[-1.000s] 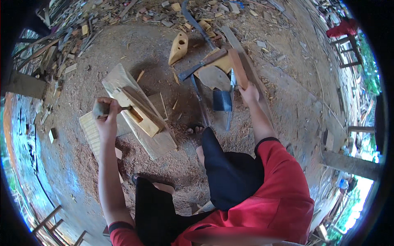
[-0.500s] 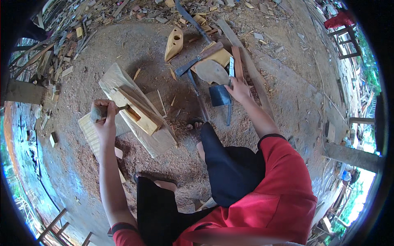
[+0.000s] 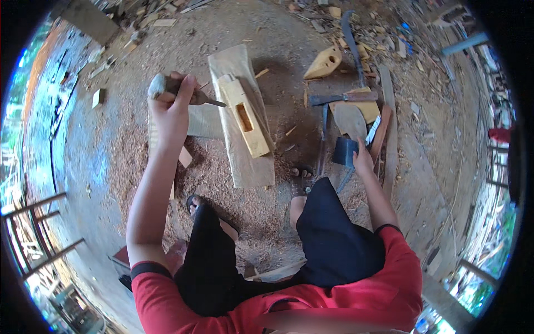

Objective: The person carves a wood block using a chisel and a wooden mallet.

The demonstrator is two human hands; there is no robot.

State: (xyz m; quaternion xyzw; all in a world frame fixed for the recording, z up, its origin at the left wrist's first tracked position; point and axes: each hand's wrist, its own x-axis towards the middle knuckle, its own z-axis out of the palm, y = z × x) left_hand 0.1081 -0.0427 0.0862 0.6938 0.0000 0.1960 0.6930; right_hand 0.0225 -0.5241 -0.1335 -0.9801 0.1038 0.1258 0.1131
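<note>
My left hand (image 3: pixel 177 106) is closed round a chisel (image 3: pixel 213 102), whose narrow blade points right. Its tip overlaps the left edge of a pale wooden plane body (image 3: pixel 253 131), and I cannot tell whether they touch. A rectangular slot is cut in this block, which rests on a broad wooden board (image 3: pixel 260 173). Over at the right, my right hand (image 3: pixel 363 160) is closed at a dark square-bladed tool (image 3: pixel 345 151), next to its blade. Close by lie a white ruler (image 3: pixel 373 130), a flat greyish rounded piece (image 3: pixel 350 120) and a reddish wooden strip (image 3: pixel 381 133).
Beyond the right hand lie a wooden-handled blade (image 3: pixel 347 97), a shaped wooden piece with holes (image 3: pixel 322 63) and a long curved blade (image 3: pixel 350 39). A long plank (image 3: pixel 388 83) runs along the right. Shavings (image 3: pixel 222 172) cover the ground around my feet.
The view has swung, so the scene sits turned. My left hand has lifted the chisel away from the slot toward the block's edge. My right hand has come closer to the square-bladed tool.
</note>
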